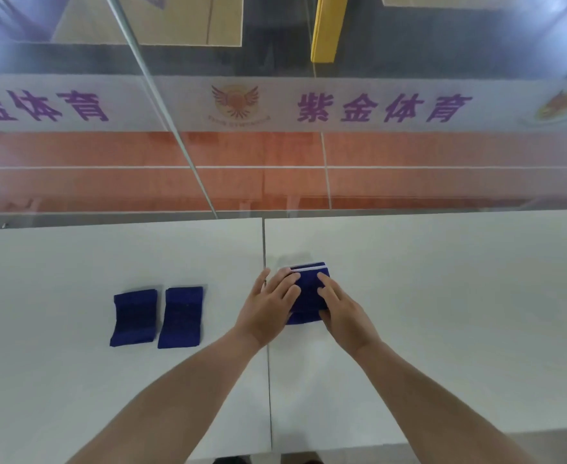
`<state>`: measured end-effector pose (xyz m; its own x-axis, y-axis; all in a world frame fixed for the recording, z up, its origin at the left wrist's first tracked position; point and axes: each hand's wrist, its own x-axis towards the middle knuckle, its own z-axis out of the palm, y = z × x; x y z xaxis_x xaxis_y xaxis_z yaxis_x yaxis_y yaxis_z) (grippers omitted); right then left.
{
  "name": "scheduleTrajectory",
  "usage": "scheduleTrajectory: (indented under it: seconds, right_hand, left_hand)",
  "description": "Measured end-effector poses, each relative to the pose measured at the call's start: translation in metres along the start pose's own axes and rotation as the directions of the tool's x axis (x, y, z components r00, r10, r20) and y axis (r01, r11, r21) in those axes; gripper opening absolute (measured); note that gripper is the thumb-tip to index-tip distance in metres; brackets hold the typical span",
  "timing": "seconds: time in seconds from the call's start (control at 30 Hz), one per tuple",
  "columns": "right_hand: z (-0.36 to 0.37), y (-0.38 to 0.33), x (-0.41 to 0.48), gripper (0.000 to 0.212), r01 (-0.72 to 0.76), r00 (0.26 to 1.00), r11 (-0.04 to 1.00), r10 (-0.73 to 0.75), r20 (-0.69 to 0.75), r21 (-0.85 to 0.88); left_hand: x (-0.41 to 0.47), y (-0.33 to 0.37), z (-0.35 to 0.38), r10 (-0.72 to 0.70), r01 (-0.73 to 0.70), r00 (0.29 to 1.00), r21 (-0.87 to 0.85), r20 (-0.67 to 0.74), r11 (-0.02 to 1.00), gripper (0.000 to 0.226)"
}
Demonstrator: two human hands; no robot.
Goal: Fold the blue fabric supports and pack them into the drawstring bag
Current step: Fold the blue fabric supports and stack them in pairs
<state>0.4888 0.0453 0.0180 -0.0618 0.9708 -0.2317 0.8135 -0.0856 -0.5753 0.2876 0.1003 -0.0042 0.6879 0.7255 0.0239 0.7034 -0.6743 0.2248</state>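
Note:
A blue fabric support (pixel 308 288) lies folded on the white table (pixel 442 296), just right of the table seam, with a white stripe along its far edge. My left hand (pixel 270 306) lies flat on its left side with straight fingers. My right hand (pixel 342 309) presses on its right side, fingers extended over the fabric. Two other folded blue supports (pixel 134 318) (pixel 181 318) lie side by side to the left. No drawstring bag is in view.
A seam (pixel 268 363) runs between two white tabletops. Beyond the far table edge stands a glass partition (pixel 275 105) with a frosted band carrying purple characters and a winged logo. An orange floor shows behind it.

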Motion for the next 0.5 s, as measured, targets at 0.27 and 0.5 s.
scheduleTrajectory:
  seconds: [0.27, 0.5]
  right_hand:
    - [0.021, 0.021, -0.009, 0.03, 0.028, 0.998, 0.994, -0.033, -0.05, -0.107]
    - [0.012, 0.01, 0.009, 0.052, -0.249, 0.966, 0.956, 0.257, -0.035, 0.155]
  left_hand:
    - [-0.02, 0.011, 0.021, -0.039, 0.044, 0.995, -0.054, 0.094, 0.998, 0.039]
    - [0.017, 0.011, 0.013, -0.377, 0.391, 0.92, -0.251, 0.103, 0.886, 0.05]
